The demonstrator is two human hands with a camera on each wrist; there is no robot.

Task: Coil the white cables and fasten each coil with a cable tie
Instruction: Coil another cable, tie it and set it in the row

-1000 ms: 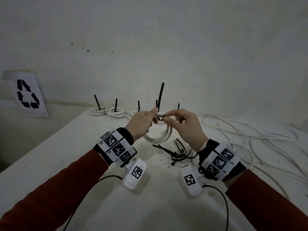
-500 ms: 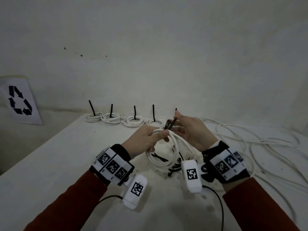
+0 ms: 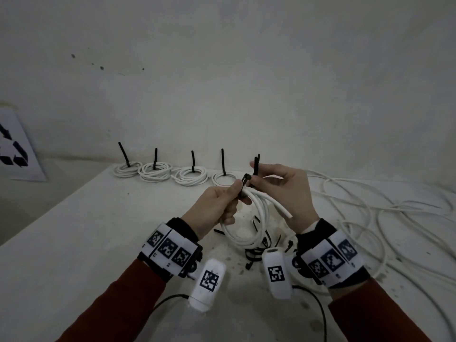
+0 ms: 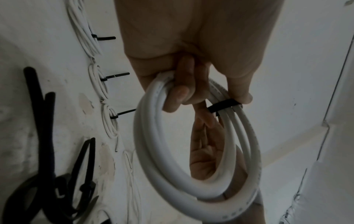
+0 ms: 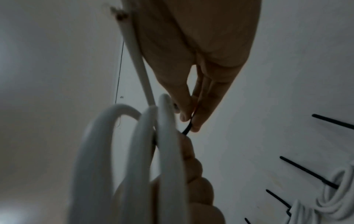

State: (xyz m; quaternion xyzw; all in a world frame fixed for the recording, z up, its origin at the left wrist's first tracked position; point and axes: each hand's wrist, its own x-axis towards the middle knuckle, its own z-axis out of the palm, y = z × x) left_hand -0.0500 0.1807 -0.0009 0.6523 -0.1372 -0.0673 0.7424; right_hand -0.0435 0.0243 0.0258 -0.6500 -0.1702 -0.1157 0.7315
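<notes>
A white cable coil (image 3: 243, 225) hangs above the table, gripped at its top by my left hand (image 3: 223, 203). In the left wrist view the fingers curl round the coil (image 4: 193, 151) and a black cable tie (image 4: 224, 105) wraps its strands. My right hand (image 3: 278, 186) pinches the tie's black tail (image 3: 255, 166) between thumb and fingertips, just right of the left hand. The right wrist view shows that pinch on the tie (image 5: 188, 126) beside the coil (image 5: 153, 151). A loose cable end (image 3: 278, 207) sticks out toward the right.
Several tied coils (image 3: 191, 175) stand in a row along the table's far edge. Spare black cable ties (image 3: 259, 248) lie under the held coil. Loose white cable (image 3: 370, 213) sprawls over the right side. A recycling sign (image 3: 14, 149) leans at the left wall.
Both hands came nearer and lower with the coil. The right hand shifted from the coil's top to pinching the tie's tail, which now points up.
</notes>
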